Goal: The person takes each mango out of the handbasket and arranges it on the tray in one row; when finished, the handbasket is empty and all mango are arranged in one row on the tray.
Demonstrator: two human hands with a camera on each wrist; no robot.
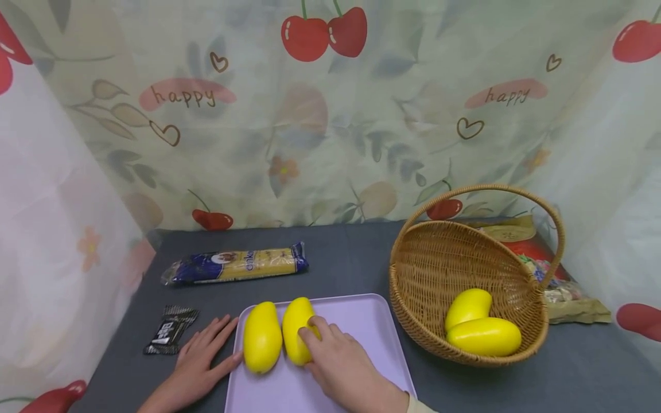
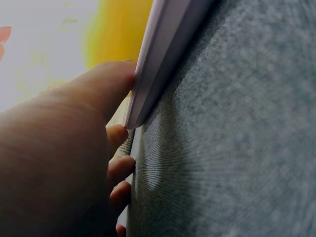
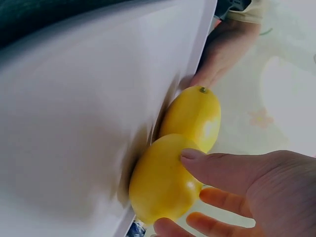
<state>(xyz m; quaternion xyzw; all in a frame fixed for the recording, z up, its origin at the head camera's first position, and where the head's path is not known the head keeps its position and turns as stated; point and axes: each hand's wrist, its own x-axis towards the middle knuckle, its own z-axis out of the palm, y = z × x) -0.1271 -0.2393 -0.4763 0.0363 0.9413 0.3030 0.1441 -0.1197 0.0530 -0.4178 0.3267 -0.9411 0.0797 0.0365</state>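
Two yellow mangoes lie side by side on a lilac tray (image 1: 361,332). My right hand (image 1: 343,358) is over the right-hand mango (image 1: 294,338), with thumb and fingers bent about its near right side. In the right wrist view the thumb (image 3: 222,165) lies across that mango and the fingertips reach its lower edge. The left-hand mango (image 1: 262,338) lies close beside it. My left hand (image 1: 198,361) rests flat on the grey cloth left of the tray, fingers spread, its thumb against the tray rim. Two more mangoes (image 1: 484,337) lie in a wicker basket (image 1: 439,258).
A blue-and-yellow packet of pasta (image 1: 248,265) lies behind the tray. A small black wrapped packet (image 1: 171,330) is left of my left hand. Brown and red packaging (image 1: 573,304) lies behind and right of the basket. A patterned curtain (image 1: 341,143) hangs along the back and sides.
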